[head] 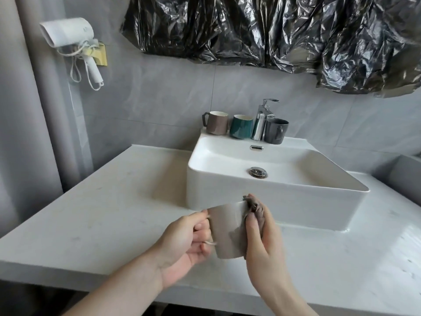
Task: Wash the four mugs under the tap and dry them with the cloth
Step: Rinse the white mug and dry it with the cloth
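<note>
My left hand grips the handle of a grey mug, held over the counter in front of the sink. Against the mug's right side my right hand presses a bunched brown-grey cloth. On the sink's back ledge stand three more mugs: a brown one at the left, a teal one in the middle and a dark grey one right of the chrome tap. No water runs from the tap.
The white basin sits on a white counter with open surface to the left and right. A white hair dryer hangs on the left wall. Black plastic sheeting covers the wall above.
</note>
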